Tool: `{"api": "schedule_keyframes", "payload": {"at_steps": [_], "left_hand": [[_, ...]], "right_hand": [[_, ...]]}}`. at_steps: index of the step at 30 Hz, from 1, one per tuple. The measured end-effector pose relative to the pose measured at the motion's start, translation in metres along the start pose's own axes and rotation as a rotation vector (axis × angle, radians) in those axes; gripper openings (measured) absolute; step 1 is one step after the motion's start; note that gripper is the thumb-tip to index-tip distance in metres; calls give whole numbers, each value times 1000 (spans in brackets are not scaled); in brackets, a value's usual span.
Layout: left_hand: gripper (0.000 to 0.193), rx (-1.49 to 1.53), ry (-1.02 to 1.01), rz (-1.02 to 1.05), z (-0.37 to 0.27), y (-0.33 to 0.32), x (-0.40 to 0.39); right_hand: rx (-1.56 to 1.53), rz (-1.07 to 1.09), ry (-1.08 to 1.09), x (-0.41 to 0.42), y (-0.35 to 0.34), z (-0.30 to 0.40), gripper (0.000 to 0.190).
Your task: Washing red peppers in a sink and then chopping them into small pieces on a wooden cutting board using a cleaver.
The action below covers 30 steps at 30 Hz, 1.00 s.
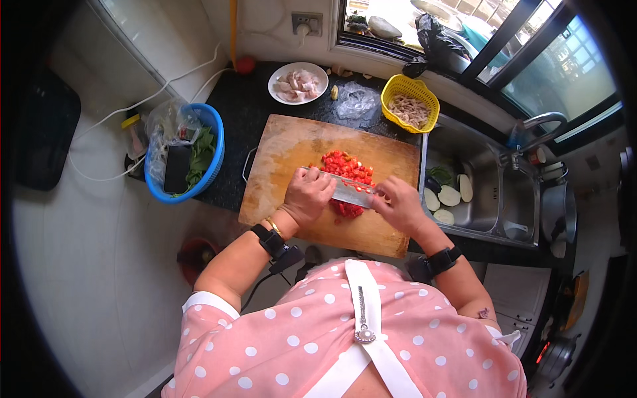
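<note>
A wooden cutting board [288,144] lies on the counter in front of me. Across its middle is a kitchen cleaver [352,193], its broad blade dotted with red bits. My left hand [309,195] grips the cleaver's left end. At the other end, the fingers of my right hand [399,204] pinch the blade; I cannot make out the handle, which the hands hide. Chopped red chili peppers [346,164] are heaped just beyond the blade. A smaller pile of chopped red pepper [348,210] sits on the near side, partly covered by the cleaver.
Behind the board stand a white plate [274,93] of sliced raw meat, a plastic bag [357,101] and a yellow basket [393,119] of meat strips. Cut eggplant [449,196] lies in the right-hand sink [480,214]. At left, a blue basket [219,154] holds greens and a dark phone-like object.
</note>
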State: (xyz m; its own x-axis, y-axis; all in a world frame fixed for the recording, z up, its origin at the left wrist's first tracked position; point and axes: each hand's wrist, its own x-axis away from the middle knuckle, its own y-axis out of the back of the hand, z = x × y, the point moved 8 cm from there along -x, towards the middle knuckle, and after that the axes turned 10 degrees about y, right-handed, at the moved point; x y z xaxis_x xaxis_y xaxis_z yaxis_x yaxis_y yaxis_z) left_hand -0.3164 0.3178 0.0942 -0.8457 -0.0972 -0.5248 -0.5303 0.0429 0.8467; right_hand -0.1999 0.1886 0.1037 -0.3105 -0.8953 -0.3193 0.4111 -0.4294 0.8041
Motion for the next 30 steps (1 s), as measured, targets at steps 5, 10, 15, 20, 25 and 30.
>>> {"api": "schedule_keyframes", "payload": {"at_steps": [5,10,15,20,25,30], "left_hand": [[23,-35,-11,-7,-1,5,5],[23,-42,-13,6,-6,12,8],[21,-12,-5,12,-8,20,13],[20,-20,43,31,1,18,13],[18,-18,7,48,-6,14,9],[15,28,53,69,1,13,3]], "right_hand": [[-427,216,-282,-13,-25,-24,19],[-480,416,-327,-27,-57,-26,24],[-327,406,-234,-38,-69,-35,26],[-467,464,-317,-33,-58,-28,27],[-548,425,-291,-32,-65,-29,27],[-519,246,-388,-22,-37,-54,27]]}}
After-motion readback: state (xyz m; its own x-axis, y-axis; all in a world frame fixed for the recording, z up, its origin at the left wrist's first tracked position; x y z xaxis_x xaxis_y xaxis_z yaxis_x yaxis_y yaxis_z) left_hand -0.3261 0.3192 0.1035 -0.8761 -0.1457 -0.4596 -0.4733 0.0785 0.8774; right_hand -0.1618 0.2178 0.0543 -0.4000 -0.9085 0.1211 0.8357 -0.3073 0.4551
